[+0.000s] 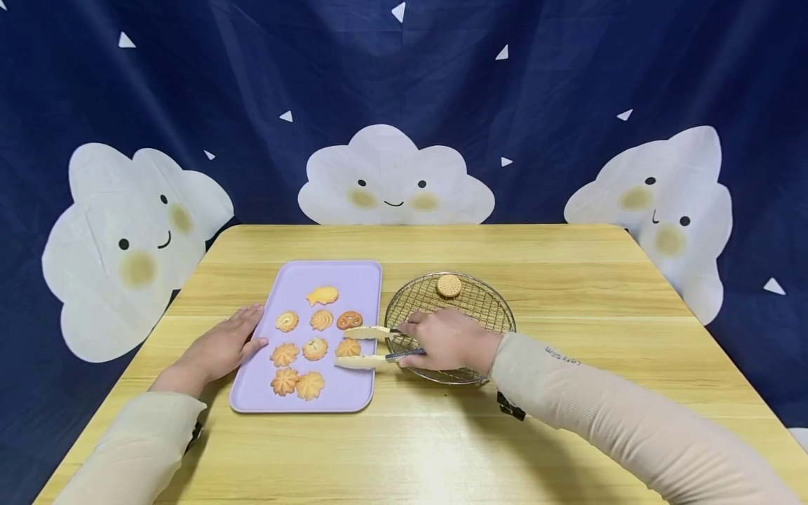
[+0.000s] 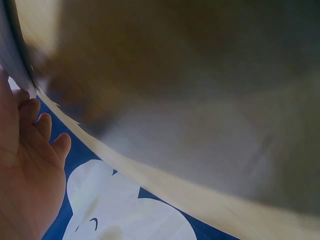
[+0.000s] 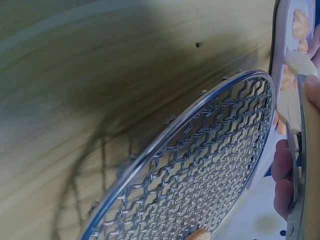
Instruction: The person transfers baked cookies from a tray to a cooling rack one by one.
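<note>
The head view is bright, glare whitening the wood-grain table [image 1: 435, 463] nearer than the wire cooling rack [image 1: 485, 303]; the rack's shadow falls beside it. The left wrist view is dim, mostly blurred.

Kinda love the navy cloth backdrop [image 1: 353, 77] here, creases and all, with little white triangles [image 1: 502, 52] scattered over it. There are three smiley clouds with yellowish cheeks: the middle cloud [image 1: 395, 168] sits upright right above the table's back edge, while the left cloud [image 1: 135, 235] and right cloud [image 1: 663, 193] are both tilted. Table [image 1: 568, 280] is pale yellowish wood grain, rounded back corners, shiny glare [image 1: 435, 463] near the front, plus one tiny dark speck [image 3: 197, 44].
</note>
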Available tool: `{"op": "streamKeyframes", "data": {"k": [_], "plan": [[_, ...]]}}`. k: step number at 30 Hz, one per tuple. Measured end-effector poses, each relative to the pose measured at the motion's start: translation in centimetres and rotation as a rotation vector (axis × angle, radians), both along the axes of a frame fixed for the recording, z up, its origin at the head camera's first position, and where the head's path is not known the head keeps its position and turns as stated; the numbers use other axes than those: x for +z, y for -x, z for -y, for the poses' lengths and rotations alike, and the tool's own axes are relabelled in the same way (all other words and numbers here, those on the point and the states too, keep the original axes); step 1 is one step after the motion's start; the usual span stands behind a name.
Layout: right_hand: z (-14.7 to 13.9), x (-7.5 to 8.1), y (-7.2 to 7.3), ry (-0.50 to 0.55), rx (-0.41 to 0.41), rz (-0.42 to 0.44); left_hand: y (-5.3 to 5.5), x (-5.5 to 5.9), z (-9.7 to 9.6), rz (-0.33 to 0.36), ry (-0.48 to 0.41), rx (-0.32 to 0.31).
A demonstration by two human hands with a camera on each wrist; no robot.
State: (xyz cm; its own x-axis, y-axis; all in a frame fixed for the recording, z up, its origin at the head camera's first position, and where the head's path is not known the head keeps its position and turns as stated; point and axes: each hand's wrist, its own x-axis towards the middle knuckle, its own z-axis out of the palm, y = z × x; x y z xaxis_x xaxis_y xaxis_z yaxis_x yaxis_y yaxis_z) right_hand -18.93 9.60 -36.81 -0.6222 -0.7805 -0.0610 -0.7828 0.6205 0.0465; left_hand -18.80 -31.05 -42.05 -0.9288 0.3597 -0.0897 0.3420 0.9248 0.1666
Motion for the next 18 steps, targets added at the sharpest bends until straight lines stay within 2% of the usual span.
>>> {"op": "streamKeyframes", "data": {"k": [7,15,18], "plan": [[-0.14,-0.29,-0.11,0.015,-0.004,-0.013,0.06,-0.10,0.05,0.002,0.002,0.001],[-0.73,-0.78,-0.22,0.065,0.037,-0.075,0.02,-0.07,0.01,0.007,-0.002,0.006],[-0.90,-0.82,-0.20,0.084,0.030,-0.084,0.06,-0.09,0.02,0.010,-0.001,0.006]]}}
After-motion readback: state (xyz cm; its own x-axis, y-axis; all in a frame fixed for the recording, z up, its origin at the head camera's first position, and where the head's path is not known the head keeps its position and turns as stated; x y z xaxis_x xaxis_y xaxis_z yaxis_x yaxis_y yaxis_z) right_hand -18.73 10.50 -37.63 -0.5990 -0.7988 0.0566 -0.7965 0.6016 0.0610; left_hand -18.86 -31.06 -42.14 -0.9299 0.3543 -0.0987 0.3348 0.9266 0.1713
